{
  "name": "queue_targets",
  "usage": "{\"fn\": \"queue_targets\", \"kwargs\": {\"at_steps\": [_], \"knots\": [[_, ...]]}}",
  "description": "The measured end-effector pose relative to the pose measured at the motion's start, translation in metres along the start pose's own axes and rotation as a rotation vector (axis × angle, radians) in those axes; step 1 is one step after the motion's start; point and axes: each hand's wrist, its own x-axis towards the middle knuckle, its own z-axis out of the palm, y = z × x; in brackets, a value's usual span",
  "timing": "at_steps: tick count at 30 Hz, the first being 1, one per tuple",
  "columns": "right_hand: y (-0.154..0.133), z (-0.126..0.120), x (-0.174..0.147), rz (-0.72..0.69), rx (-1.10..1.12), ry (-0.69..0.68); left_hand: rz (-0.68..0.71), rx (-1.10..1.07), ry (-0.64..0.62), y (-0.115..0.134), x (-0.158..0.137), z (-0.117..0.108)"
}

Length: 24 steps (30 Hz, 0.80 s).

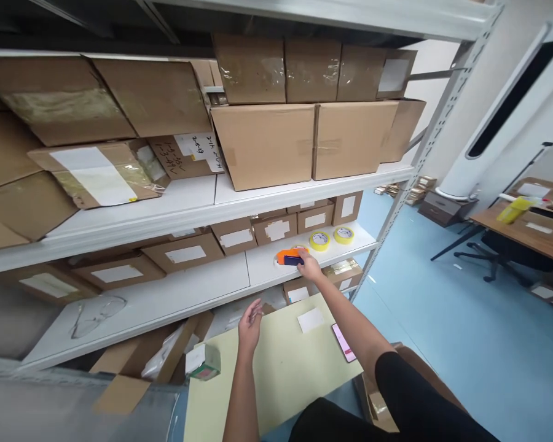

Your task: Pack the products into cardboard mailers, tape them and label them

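My right hand (308, 266) reaches to the middle shelf and is closed around the dark blue part of an orange and blue tape dispenser (287, 256). The dispenser is at the shelf's front edge, and I cannot tell whether it rests on the board. To its right, two yellow tape rolls (319, 240) lie flat; another roll is partly hidden behind the dispenser. Over the pale yellow tabletop (286, 374), my left hand (249, 323) is raised with its fingers loosely bent and apart, and nothing shows in it.
A white paper (310, 320), a phone (344, 342) and a green-and-white small box (203, 361) lie on the tabletop. Safety glasses (98, 316) rest on the middle shelf. Cardboard boxes (267, 144) line the shelves. A metal rack post (410, 178) rises at right, and an open carton (138, 356) sits low at left.
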Motion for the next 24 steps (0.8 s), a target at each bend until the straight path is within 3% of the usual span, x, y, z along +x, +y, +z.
{"fn": "queue_targets", "kwargs": {"at_steps": [6, 11, 19, 24], "knots": [[-0.002, 0.004, 0.029, 0.018, -0.262, -0.166, -0.086, 0.022, 0.068, 0.007, -0.026, -0.023], [-0.011, 0.002, 0.021, 0.008, -0.37, -0.196, -0.091, 0.011, 0.101, 0.002, -0.049, -0.041], [-0.045, 0.021, -0.072, -0.089, -0.293, 0.003, -0.087, -0.037, 0.095, -0.012, -0.074, -0.077], [-0.055, 0.04, -0.141, -0.115, -0.344, 0.038, -0.108, -0.085, 0.093, -0.029, -0.092, -0.095]]}}
